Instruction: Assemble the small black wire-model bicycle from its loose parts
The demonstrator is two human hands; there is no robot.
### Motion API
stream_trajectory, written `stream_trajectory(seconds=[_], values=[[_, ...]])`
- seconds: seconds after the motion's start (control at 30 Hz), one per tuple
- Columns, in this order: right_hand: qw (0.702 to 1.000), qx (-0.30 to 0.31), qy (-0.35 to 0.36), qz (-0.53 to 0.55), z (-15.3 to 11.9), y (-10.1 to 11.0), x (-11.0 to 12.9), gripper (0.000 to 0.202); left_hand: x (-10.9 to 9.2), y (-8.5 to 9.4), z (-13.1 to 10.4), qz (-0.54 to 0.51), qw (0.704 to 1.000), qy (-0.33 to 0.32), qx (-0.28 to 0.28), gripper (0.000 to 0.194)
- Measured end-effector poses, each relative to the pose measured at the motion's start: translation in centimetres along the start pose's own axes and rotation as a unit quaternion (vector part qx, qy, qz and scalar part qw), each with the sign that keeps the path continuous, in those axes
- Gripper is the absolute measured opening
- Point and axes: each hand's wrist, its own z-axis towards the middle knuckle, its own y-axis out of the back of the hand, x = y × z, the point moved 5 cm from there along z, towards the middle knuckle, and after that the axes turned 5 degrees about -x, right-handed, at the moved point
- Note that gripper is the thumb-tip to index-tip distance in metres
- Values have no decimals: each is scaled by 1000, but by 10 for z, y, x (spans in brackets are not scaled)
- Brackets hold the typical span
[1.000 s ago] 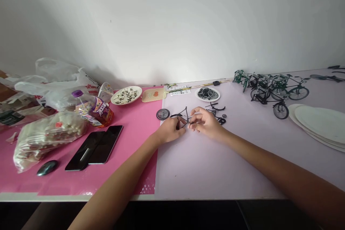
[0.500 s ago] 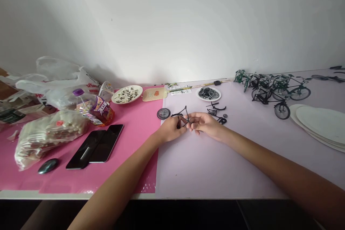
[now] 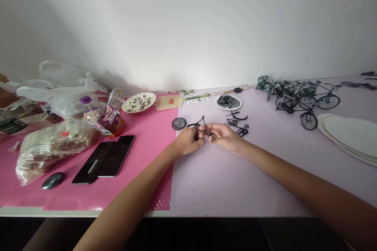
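My left hand (image 3: pixel 187 143) grips a small black model bicycle frame (image 3: pixel 200 124) and holds it just above the lilac mat. My right hand (image 3: pixel 225 137) meets it from the right, fingertips pinched on the frame's right end; any small part between them is hidden. A loose spoked wheel (image 3: pixel 178 123) lies just left of the frame. Small black parts (image 3: pixel 238 122) lie behind my right hand.
A white dish of black parts (image 3: pixel 227 102) sits at the back. Finished model bicycles (image 3: pixel 297 96) stand at right, beside stacked white plates (image 3: pixel 350 135). On the pink mat are two phones (image 3: pixel 103 159), a bottle (image 3: pixel 103 117), food bags (image 3: pixel 50 144), a bowl (image 3: pixel 138 103) and a mouse (image 3: pixel 52 180).
My right hand's fingers have closed in from spread to pinched against the frame. My left hand has stayed in place holding it.
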Motion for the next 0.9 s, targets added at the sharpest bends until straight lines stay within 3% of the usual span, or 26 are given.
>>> stream_trajectory(seconds=[0.37, 0.63, 0.9], values=[[1000, 7, 6, -12, -1, -4, 1, 15, 1, -3, 1, 7, 1000, -14, 3, 28], [1000, 9, 24, -15, 0, -4, 7, 15, -7, -6, -1, -11, 999, -28, 12, 28], [998, 38, 25, -36, -3, -5, 2, 21, 2, -5, 1, -12, 1000, -12, 14, 27]])
